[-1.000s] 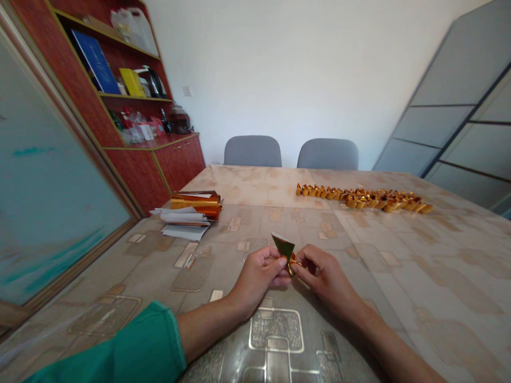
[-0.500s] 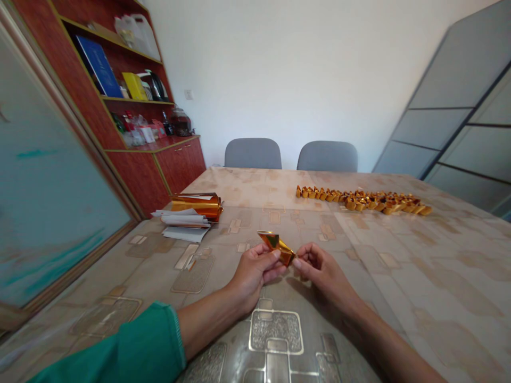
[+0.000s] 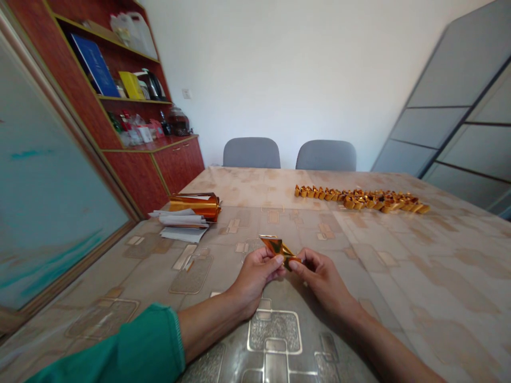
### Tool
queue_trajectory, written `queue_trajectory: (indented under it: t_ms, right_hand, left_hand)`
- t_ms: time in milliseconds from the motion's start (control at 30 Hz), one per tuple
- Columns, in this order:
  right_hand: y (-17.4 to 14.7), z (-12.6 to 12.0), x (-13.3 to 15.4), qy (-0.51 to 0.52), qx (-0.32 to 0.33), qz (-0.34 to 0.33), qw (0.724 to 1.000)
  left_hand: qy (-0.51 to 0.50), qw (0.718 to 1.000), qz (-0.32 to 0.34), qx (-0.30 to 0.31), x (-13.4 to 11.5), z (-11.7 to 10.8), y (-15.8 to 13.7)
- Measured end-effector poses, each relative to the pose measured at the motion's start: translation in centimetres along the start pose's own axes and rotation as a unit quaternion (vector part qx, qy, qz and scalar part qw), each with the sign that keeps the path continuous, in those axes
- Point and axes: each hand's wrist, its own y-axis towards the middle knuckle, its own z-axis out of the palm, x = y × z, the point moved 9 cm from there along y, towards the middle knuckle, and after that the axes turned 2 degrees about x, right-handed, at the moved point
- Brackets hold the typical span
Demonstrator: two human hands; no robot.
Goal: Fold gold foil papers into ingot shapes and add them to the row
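Where two hands meet above the near half of the bench (image 3: 243, 183), I see from my remote station one folded foil piece (image 3: 273, 244), the landmark for all places below. The left hand (image 3: 255, 276) grips its left part, thumb on top, fingers closed to the foil's thickness; the right hand (image 3: 321, 271) pinches its right end between thumb and forefinger, equally narrow, the remaining fingers curled.

Compared with one second ago, the piece has turned: its upright dark-green flap now leans left and shows mostly gold. Within the last half second, the right thumb has moved onto the right end. I judge that the shaping is under way at that end and that the piece is incomplete.

Counts. At the piece: two hands, one green sleeve (image 3: 120, 343). Left of and beyond it: one gold roll (image 3: 194, 203); just in front of that roll, several white sheets (image 3: 183, 233), too overlapped for me to number. Right of and beyond it: well over ten small gold folds (image 3: 375, 201), crowded past exact counting. Farthest beyond: two grey chairs (image 3: 251, 152).
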Motion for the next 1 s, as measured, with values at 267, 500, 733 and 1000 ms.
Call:
queue_trajectory:
  t_ms: [267, 500, 733, 1000]
  right_hand:
    - [0.0, 0.8, -0.5, 0.07, 0.045, 0.027, 0.996]
    - [0.0, 0.7, -0.9, 0.114, 0.037, 0.009, 0.993]
    - [-0.3, 2.2, -0.8, 0.205, 0.059, 0.006, 0.977]
    - [-0.2, 2.1, -1.3, 0.217, 0.085, 0.058, 0.971]
  left_hand:
    - [0.005, 1.0, 0.018, 0.003, -0.6, -0.1, -0.2]
    - [0.009, 1.0, 0.018, -0.002, -0.3, 0.0, -0.1]
    - [-0.002, 1.0, 0.015, -0.004, 0.0, 0.1, -0.1]
    - [-0.008, 1.0, -0.002, 0.0, 0.0, 0.3, -0.1]
